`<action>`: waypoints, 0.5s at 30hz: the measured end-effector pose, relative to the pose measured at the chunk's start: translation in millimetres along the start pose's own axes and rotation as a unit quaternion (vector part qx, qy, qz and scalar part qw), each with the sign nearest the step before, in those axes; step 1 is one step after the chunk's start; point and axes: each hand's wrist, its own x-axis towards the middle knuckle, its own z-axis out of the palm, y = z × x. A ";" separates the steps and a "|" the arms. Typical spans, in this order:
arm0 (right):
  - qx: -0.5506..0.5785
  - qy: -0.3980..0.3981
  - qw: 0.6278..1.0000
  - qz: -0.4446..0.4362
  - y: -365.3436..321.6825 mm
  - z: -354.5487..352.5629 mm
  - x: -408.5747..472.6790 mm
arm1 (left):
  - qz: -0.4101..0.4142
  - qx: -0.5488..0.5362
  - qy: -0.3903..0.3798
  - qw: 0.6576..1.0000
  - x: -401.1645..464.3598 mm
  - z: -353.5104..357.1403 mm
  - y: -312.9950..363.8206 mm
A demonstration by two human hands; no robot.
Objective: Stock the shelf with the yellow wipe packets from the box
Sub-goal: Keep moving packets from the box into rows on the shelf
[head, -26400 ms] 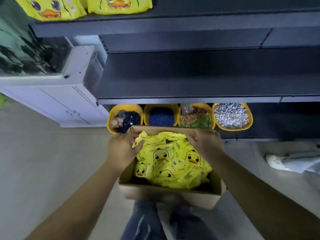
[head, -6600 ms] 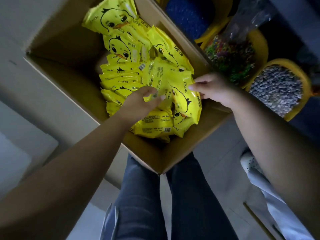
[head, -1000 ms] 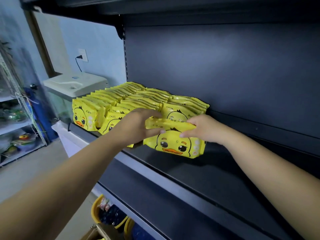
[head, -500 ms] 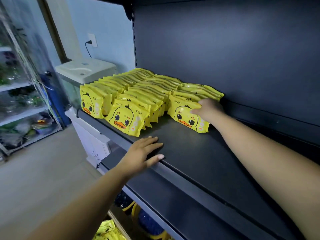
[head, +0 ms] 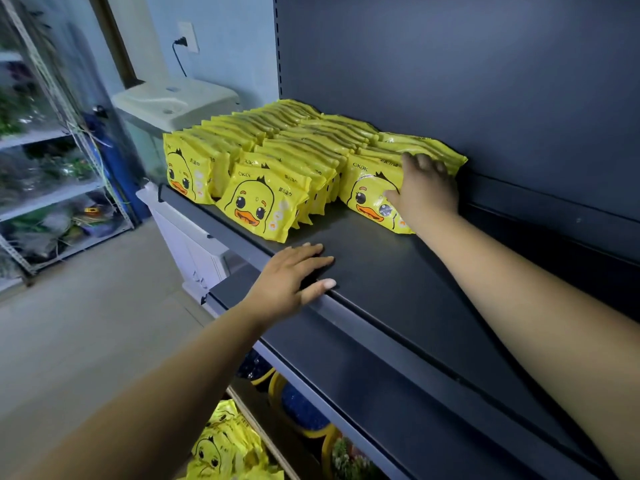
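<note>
Three rows of yellow wipe packets with a duck face stand upright at the left end of the dark shelf. My right hand grips the top right corner of the front packet in the right row, fingers over its top and thumb on its face. My left hand lies flat and open on the shelf's front edge, holding nothing. More yellow packets show at the bottom, below the shelves; the box around them is hidden.
The shelf runs on bare to the right of the rows. Yellow tubs of small goods sit under the lowest shelf. A white appliance stands left of the shelving, and a metal rack with goods stands at far left.
Both hands set the packet at the front of the right row. My left hand then let go and dropped flat onto the shelf edge; my right hand stays on the packet.
</note>
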 end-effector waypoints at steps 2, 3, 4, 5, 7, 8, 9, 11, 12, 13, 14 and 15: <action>0.000 0.029 0.999 -0.024 -7.9 -7.9 -20.2 | -0.019 -0.036 0.009 0.999 -7.7 -3.8 3.9; 0.007 0.039 0.999 -0.035 -14.1 -12.6 -32.3 | -0.033 -0.064 0.018 0.997 -14.3 -7.4 5.2; 0.016 0.043 0.998 -0.050 -20.7 -16.4 -44.4 | -0.046 -0.083 0.028 0.995 -21.4 -11.3 4.6; 0.024 0.045 0.996 -0.068 -29.9 -19.6 -60.0 | -0.054 -0.086 0.042 0.994 -32.7 -17.1 3.9; 0.052 0.035 0.993 -0.100 -51.9 -22.6 -92.9 | -0.056 -0.071 0.076 0.993 -57.9 -31.3 1.2; 0.072 0.027 0.991 -0.111 -64.4 -22.8 -110.6 | -0.056 -0.064 0.095 0.992 -72.8 -38.6 0.3; 0.092 0.017 0.989 -0.119 -76.1 -22.4 -127.4 | -0.061 -0.063 0.111 0.990 -86.5 -44.9 -0.5; 0.123 -0.012 0.984 -0.130 -103.1 -16.0 -165.4 | -0.077 -0.058 0.131 0.987 -124.0 -54.9 -4.5; 0.132 -0.030 0.982 -0.135 -116.1 -9.9 -185.1 | -0.081 -0.046 0.137 0.986 -146.0 -57.3 -7.6; 0.139 -0.049 0.980 -0.136 -126.8 -2.2 -203.1 | -0.081 -0.036 0.136 0.987 -167.3 -58.3 -10.4; 0.145 -0.070 0.978 -0.135 -134.7 5.3 -218.6 | -0.085 -0.031 0.124 0.988 -185.9 -57.1 -13.6; 0.151 -0.094 0.975 -0.131 -144.5 15.3 -235.0 | -0.094 -0.030 0.110 0.989 -207.8 -54.9 -18.8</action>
